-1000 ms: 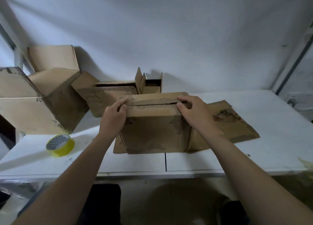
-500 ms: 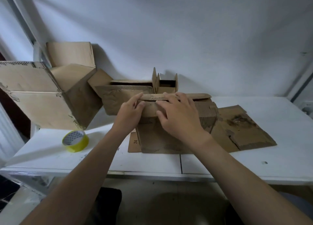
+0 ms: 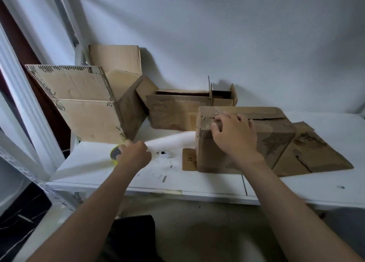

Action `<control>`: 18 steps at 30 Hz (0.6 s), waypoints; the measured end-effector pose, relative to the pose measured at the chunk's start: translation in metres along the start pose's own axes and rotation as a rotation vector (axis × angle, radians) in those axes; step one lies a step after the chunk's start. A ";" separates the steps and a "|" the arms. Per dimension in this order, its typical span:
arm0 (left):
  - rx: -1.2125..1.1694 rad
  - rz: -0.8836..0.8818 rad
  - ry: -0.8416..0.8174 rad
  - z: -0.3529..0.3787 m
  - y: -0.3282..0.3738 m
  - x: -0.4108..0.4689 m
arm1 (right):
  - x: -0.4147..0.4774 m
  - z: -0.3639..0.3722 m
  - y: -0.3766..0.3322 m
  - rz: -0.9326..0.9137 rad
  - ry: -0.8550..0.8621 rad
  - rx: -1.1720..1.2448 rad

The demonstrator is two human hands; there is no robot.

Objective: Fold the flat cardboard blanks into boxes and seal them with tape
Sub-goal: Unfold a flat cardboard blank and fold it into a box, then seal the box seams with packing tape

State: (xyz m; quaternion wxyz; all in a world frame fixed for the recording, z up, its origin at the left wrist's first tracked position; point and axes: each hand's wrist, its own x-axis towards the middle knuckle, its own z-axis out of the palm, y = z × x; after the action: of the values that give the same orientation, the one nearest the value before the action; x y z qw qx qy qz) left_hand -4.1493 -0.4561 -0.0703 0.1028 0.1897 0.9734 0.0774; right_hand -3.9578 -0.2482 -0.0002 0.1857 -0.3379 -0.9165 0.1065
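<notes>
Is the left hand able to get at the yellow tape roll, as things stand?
Likely yes: the left hand is at the tape roll; the tilted box behind does not block it.

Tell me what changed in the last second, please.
The left hand let go of the cardboard box and moved left to the yellow tape roll; a grip is not clear. The right hand still presses the box's top flaps.

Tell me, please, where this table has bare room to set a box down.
Bare table right of the flat blank, and the front strip before the folded box. A narrower gap lies between tape roll and folded box. Crowded back left: open boxes.
</notes>
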 end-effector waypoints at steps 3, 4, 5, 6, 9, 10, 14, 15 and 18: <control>0.116 -0.071 -0.098 0.013 -0.020 0.015 | 0.001 0.005 -0.004 0.037 0.027 -0.007; 0.106 -0.088 -0.139 0.019 -0.027 0.024 | 0.001 0.007 -0.006 0.047 0.034 -0.012; 0.100 -0.090 -0.174 0.026 -0.035 0.035 | 0.001 0.009 -0.007 0.054 0.042 -0.015; 0.110 -0.088 -0.199 0.031 -0.040 0.043 | 0.001 0.010 -0.008 0.059 0.050 -0.018; 0.094 -0.038 -0.209 0.027 -0.040 0.039 | 0.000 0.014 -0.010 0.071 0.066 -0.027; 0.067 -0.025 -0.187 0.024 -0.037 0.033 | 0.000 0.015 -0.010 0.072 0.074 -0.030; -0.103 -0.052 -0.017 0.015 -0.034 0.025 | -0.001 0.016 -0.010 0.069 0.080 -0.030; -0.134 -0.040 0.025 0.008 -0.033 0.022 | -0.001 0.016 -0.011 0.064 0.078 -0.028; -0.266 0.087 0.106 -0.021 -0.018 0.009 | -0.004 0.011 -0.009 0.043 0.074 -0.019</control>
State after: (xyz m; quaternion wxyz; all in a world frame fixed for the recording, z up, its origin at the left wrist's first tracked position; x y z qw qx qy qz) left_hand -4.1692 -0.4716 -0.0551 0.0718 0.2120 0.9494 0.2201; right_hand -3.9652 -0.2583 -0.0087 0.2141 -0.3627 -0.9026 0.0892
